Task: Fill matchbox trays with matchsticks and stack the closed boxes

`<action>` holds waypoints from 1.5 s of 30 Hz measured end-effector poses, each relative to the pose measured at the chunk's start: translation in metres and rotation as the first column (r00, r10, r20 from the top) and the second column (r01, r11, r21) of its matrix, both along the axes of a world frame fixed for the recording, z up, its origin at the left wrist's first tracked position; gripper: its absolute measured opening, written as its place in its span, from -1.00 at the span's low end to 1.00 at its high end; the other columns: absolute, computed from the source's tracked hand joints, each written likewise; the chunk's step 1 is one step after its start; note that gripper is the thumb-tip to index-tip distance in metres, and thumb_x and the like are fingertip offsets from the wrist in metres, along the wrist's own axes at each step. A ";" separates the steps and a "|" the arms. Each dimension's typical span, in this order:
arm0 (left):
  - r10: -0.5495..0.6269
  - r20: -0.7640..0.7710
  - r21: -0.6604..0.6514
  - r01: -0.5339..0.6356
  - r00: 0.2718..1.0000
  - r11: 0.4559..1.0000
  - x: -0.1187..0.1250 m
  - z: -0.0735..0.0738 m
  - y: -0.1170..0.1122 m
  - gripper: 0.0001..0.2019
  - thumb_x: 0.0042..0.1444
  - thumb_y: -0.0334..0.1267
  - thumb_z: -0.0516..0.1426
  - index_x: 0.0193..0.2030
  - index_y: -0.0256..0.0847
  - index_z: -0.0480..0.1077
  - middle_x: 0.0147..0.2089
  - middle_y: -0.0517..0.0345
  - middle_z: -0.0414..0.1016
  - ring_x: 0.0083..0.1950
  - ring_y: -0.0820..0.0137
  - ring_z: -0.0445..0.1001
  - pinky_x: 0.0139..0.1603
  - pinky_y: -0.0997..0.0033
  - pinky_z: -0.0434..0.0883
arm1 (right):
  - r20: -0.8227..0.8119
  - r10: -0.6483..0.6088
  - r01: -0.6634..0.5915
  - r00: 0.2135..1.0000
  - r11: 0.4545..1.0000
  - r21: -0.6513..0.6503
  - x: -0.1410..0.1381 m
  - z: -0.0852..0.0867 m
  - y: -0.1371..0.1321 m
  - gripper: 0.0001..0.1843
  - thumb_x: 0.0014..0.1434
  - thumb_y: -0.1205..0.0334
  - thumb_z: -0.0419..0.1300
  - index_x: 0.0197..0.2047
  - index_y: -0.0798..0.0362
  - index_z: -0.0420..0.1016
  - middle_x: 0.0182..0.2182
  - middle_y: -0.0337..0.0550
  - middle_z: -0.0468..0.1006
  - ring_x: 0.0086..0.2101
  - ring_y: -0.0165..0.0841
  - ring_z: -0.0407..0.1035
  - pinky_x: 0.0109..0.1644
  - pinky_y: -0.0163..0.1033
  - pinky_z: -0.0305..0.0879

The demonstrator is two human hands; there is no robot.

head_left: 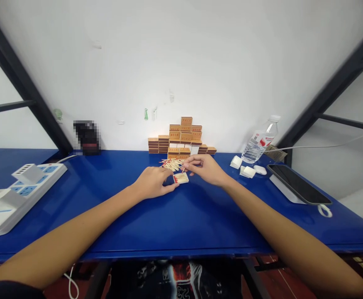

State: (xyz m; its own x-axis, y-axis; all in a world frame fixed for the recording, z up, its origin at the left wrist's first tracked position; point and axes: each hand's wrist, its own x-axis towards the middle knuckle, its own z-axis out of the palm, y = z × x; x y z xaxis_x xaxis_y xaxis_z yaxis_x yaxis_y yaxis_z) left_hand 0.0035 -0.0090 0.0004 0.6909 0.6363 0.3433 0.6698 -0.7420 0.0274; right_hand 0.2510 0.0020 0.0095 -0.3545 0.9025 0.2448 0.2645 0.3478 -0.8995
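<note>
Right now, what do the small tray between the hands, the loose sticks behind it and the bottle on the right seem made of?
Small tray: probably thin card; its walls look pale and matt. Loose sticks: likely wood, pale and bare, with red tips. Bottle: clear, glossy plastic, it seems; it is see-through, with a white cap.

A plain workshop station: blue metal table [184, 224], black steel braces [22, 87], bare white wall [181, 54], power strip [19, 187], stacked matchboxes [183, 139].
</note>
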 end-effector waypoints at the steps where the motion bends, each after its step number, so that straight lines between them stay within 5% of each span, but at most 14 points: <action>1: -0.007 0.036 -0.006 0.007 0.999 1.000 0.000 -0.001 0.001 -0.66 0.32 0.06 0.16 -0.19 -0.21 0.52 -0.31 0.12 0.62 -0.35 0.33 0.54 -0.37 0.37 0.25 | -0.026 -0.012 0.012 1.000 1.000 0.014 -0.001 -0.002 0.000 -0.62 0.19 -0.11 0.37 -0.20 0.07 0.63 -0.22 -0.03 0.69 -0.21 -0.24 0.54 -0.18 -0.15 0.48; 6: 0.012 0.172 -0.023 -0.009 0.985 1.000 -0.001 -0.005 0.006 -0.69 0.28 0.05 0.19 -0.19 -0.17 0.55 -0.41 0.22 0.56 -0.41 0.38 0.50 -0.37 0.39 0.25 | -0.129 -0.058 0.063 0.990 0.997 0.034 -0.009 -0.013 0.000 -0.59 0.10 -0.14 0.45 -0.22 0.05 0.70 -0.18 -0.06 0.70 -0.14 -0.21 0.53 0.04 -0.08 0.42; 14: -0.007 0.305 0.027 -0.001 0.952 1.000 -0.002 -0.006 0.007 -0.67 0.28 0.07 0.20 -0.20 -0.18 0.56 -0.43 0.21 0.54 -0.48 0.43 0.43 -0.40 0.41 0.26 | -0.280 -0.130 0.118 0.951 0.991 -0.061 -0.017 -0.027 0.001 -0.58 0.02 -0.12 0.50 -0.20 0.04 0.71 -0.13 -0.05 0.71 -0.11 -0.21 0.53 0.08 -0.09 0.41; 21: -0.020 0.273 0.043 0.008 0.962 0.999 -0.001 -0.007 0.008 -0.68 0.28 0.04 0.20 -0.16 -0.19 0.56 -0.42 0.22 0.54 -0.47 0.43 0.44 -0.40 0.41 0.25 | -0.183 -0.138 0.132 0.973 0.990 -0.045 -0.011 -0.024 0.007 -0.63 0.03 -0.05 0.46 -0.22 0.06 0.71 -0.15 -0.03 0.71 -0.16 -0.23 0.53 0.02 -0.09 0.41; 25: -0.027 0.192 0.011 0.026 0.981 1.000 0.000 -0.004 0.005 -0.68 0.30 0.05 0.18 -0.15 -0.17 0.57 -0.46 0.24 0.50 -0.47 0.41 0.44 -0.41 0.39 0.23 | 0.029 -0.277 0.265 0.960 0.941 0.212 0.011 -0.019 0.021 -0.73 0.17 0.03 0.32 -0.26 0.07 0.68 -0.23 -0.03 0.70 -0.25 -0.23 0.51 -0.07 -0.12 0.40; 29: -0.061 0.070 -0.082 0.066 0.996 0.994 0.001 0.001 0.000 -0.68 0.31 0.06 0.17 -0.13 -0.15 0.58 -0.43 0.20 0.51 -0.45 0.38 0.46 -0.42 0.38 0.22 | 0.384 -0.457 0.279 0.802 0.856 0.436 0.042 -0.019 0.038 -0.87 0.15 0.23 0.29 -0.35 0.07 0.66 -0.36 -0.07 0.65 -0.35 -0.27 0.43 -0.22 -0.18 0.30; 34: -0.059 0.035 -0.155 0.064 0.998 0.986 0.002 0.001 -0.002 -0.69 0.31 0.06 0.18 -0.13 -0.14 0.58 -0.39 0.18 0.55 -0.40 0.36 0.50 -0.41 0.39 0.23 | 0.505 -0.314 0.130 0.804 0.922 0.366 0.052 -0.027 0.044 -0.84 0.17 0.16 0.32 -0.35 0.06 0.66 -0.40 -0.12 0.61 -0.39 -0.32 0.37 -0.30 -0.23 0.22; 45: -0.063 0.025 -0.169 0.067 0.998 0.983 0.003 0.000 0.000 -0.69 0.31 0.05 0.18 -0.13 -0.15 0.57 -0.40 0.21 0.53 -0.42 0.38 0.47 -0.40 0.41 0.20 | 0.577 -0.268 0.074 0.771 0.939 0.337 0.041 -0.027 0.037 -0.78 0.27 0.15 0.31 -0.38 0.06 0.52 -0.35 -0.09 0.58 -0.37 -0.31 0.37 -0.27 -0.24 0.17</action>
